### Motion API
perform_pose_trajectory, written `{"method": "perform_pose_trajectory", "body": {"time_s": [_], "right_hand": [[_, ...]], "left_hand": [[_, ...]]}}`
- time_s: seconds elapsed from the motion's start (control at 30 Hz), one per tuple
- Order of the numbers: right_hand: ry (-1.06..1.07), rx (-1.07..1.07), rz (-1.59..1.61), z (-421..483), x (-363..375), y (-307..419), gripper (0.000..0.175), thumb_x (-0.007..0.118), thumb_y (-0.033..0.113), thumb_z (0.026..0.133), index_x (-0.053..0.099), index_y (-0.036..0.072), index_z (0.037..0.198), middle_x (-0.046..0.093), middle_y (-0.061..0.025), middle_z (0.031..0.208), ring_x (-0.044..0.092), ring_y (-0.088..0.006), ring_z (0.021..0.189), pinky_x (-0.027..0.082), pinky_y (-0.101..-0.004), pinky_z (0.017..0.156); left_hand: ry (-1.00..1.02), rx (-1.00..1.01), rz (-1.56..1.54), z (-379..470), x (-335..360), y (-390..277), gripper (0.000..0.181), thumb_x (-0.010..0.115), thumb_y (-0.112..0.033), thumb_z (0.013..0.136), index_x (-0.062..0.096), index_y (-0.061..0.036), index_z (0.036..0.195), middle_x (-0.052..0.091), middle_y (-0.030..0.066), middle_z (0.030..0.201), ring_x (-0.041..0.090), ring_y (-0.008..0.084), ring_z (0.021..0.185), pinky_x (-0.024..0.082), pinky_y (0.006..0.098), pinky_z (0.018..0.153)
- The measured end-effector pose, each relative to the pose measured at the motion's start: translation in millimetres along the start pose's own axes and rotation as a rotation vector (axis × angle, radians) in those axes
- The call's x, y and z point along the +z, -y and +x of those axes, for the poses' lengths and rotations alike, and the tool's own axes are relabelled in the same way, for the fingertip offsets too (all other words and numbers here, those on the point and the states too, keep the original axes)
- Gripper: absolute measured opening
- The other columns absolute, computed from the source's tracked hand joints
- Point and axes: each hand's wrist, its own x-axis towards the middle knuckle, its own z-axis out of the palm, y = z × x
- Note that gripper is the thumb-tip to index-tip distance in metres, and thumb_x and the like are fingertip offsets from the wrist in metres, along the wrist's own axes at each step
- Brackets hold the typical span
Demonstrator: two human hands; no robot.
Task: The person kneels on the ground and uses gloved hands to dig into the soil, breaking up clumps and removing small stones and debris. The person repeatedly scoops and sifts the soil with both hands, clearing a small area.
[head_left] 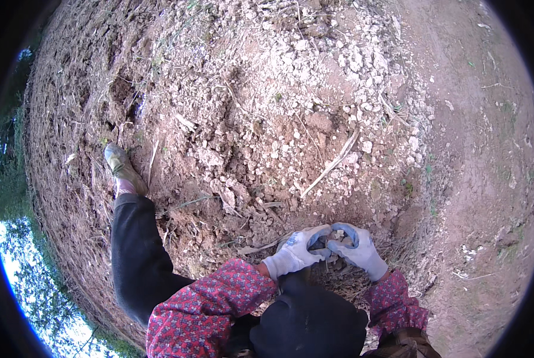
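Observation:
My left hand (299, 249), in a white work glove with blue palm and fingertips, curls low over the brown soil just in front of my knee. Facing it is my right hand (361, 251) in a matching glove, its thumb and fingers bent into a ring. The fingertips of both gloves meet or nearly meet. Whether something small is pinched between them cannot be made out. Pale soil clods (339, 234) show through the ring of the right hand. A dry leaf strip (255, 249) lies on the ground beside the left wrist.
Loose, cloddy earth (258, 147) with a dry stalk (331, 165) spreads ahead. A smooth dirt path (477, 170) runs along the right. My shoe (124, 166) rests on the soil at left, my dark-trousered knee (309, 320) is below the hands. Trees (38, 286) stand at the far left edge.

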Motion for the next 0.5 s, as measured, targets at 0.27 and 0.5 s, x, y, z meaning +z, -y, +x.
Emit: {"method": "perform_pose_trajectory", "body": {"time_s": [0.27,0.5], "right_hand": [[0.416,0.048,0.902,37.7,15.6,38.7,0.039,0.065,0.021,0.090,0.056,-0.001,0.122,0.057,0.0044,0.078,0.050,-0.0045,0.065,0.041,-0.0196,0.059],[0.617,0.097,0.845,54.2,59.9,48.5,0.040,0.069,0.010,0.084,0.057,-0.002,0.120,0.065,-0.0115,0.109,0.064,-0.0197,0.100,0.053,-0.0330,0.088]], "left_hand": [[-0.042,0.025,0.182,-40.2,-53.1,-89.8,0.059,0.072,-0.008,0.077,0.048,0.0004,0.131,0.060,0.0134,0.118,0.059,0.0204,0.108,0.047,0.0338,0.095],[-0.094,-0.106,0.593,-118.7,-125.4,-126.5,0.055,0.067,-0.015,0.081,0.049,-0.0008,0.131,0.061,0.0177,0.117,0.063,0.0246,0.103,0.051,0.0343,0.088]]}}
